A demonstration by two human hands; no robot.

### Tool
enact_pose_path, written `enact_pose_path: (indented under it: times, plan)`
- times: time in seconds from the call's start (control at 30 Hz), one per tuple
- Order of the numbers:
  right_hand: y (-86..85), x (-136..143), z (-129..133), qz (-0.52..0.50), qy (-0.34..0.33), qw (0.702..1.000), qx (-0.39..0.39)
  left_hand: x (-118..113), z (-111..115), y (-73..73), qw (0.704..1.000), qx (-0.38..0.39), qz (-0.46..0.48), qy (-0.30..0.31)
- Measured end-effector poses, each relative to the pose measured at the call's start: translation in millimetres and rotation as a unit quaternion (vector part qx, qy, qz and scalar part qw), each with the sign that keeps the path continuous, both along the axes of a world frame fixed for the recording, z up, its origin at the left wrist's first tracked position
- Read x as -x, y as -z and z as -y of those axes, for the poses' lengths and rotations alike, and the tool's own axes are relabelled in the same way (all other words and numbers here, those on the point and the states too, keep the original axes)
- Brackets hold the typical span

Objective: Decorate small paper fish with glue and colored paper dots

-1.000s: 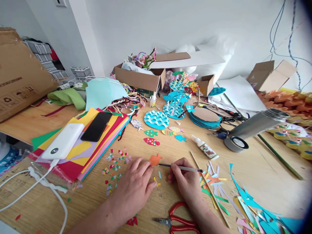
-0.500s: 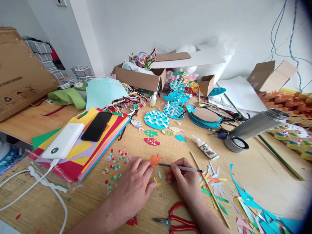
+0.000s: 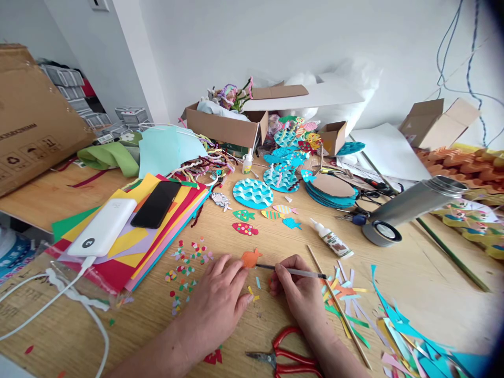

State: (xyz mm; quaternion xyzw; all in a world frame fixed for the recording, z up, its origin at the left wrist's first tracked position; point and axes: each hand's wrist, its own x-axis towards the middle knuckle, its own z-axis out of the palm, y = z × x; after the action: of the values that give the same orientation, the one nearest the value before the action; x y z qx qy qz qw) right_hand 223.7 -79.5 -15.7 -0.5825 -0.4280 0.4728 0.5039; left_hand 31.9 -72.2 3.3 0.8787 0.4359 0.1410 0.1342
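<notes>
Orange paper fish (image 3: 250, 259) lies on the wooden table (image 3: 220, 236), the left hand (image 3: 218, 296), fingers slightly apart, touching its seven o'clock edge. The right hand (image 3: 301, 286) pinches a pen (image 3: 307, 273) between thumb and fingers, tip by the fish's four o'clock side. Red-handled scissors (image 3: 275, 358) rest at five o'clock; the dotted red fish (image 3: 244, 229), twelve.

Phone (image 3: 156, 205) and power bank (image 3: 103, 228) on paper stack (image 3: 137, 262) at left, scissors (image 3: 281, 358) in front, open box (image 3: 222, 126) behind
</notes>
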Motion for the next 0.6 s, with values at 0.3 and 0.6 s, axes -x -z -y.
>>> enact_pose_path:
  times: [0.3, 0.6]
  plan:
    - [2.9, -1.6, -0.4, -0.009, 0.015, 1.0, 0.008, -1.0, 0.1, -2.8, 1.0, 0.0, 0.002, -0.003]
    - [0.5, -0.4, -0.5, 0.005, 0.012, 1.0, -0.002, 0.1, 0.0, -1.3, 1.0, -0.005, 0.003, -0.001]
